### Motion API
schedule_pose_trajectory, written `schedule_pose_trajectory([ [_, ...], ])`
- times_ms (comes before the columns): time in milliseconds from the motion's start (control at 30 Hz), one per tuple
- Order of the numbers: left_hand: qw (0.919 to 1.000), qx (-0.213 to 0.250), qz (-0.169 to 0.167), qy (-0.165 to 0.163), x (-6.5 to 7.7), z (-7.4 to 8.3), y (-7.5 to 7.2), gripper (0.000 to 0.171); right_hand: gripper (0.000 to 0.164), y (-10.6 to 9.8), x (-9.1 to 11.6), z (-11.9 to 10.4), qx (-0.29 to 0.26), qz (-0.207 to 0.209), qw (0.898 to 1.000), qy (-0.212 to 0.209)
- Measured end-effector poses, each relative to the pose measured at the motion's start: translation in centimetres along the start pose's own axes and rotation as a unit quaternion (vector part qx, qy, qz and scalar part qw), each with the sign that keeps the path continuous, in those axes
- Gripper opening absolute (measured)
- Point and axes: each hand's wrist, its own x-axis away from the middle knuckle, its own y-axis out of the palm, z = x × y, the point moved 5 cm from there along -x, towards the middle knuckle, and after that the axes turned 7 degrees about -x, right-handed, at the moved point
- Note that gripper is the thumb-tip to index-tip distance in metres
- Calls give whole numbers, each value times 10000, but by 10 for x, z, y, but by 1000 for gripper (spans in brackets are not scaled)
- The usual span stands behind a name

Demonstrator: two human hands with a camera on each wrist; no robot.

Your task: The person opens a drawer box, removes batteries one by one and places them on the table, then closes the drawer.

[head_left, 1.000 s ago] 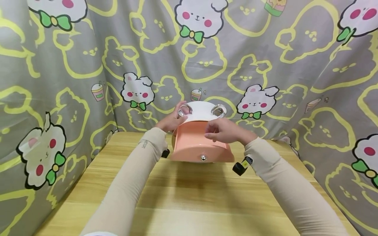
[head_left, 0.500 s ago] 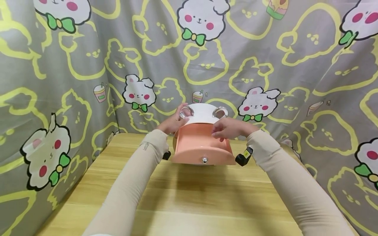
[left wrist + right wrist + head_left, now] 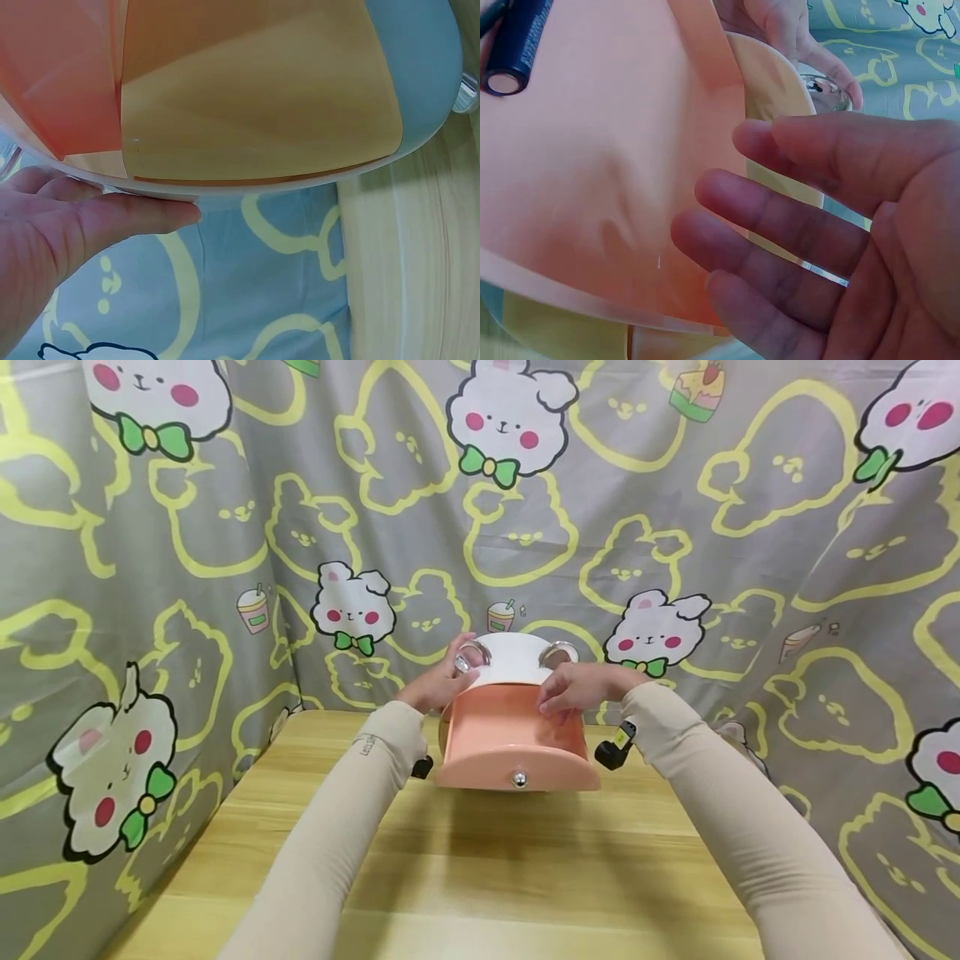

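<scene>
A white storage box (image 3: 516, 658) with silver ring-shaped ears stands toward the back of the table. Its peach drawer (image 3: 517, 767), fitted with a silver knob (image 3: 520, 779), is pulled out toward me. My left hand (image 3: 441, 679) holds the box's upper left edge beside one ring; in the left wrist view its thumb (image 3: 146, 214) lies along the rim. Over the drawer's right side hovers my right hand (image 3: 581, 687), fingers loosely bent with nothing between them, as the right wrist view shows. A dark cylinder (image 3: 517, 45) with printed lettering and a pale end lies in the drawer.
The wooden table (image 3: 525, 877) extends in front of the box. A patterned curtain (image 3: 420, 543) hangs close behind the box and along both sides. A second dark item (image 3: 490, 15) shows only partly beside the cylinder.
My right hand has shifted slightly right over the drawer, and its fingers look looser. The left hand keeps its place on the box. The drawer stays pulled out; the head view has tilted slightly.
</scene>
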Motion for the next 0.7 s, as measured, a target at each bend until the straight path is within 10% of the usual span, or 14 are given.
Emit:
schedule_pose_trajectory([
  [700, 10000, -26, -44, 27, 1, -1, -1, 67, 26, 21, -24, 0, -445, -1761, 9833, -49],
])
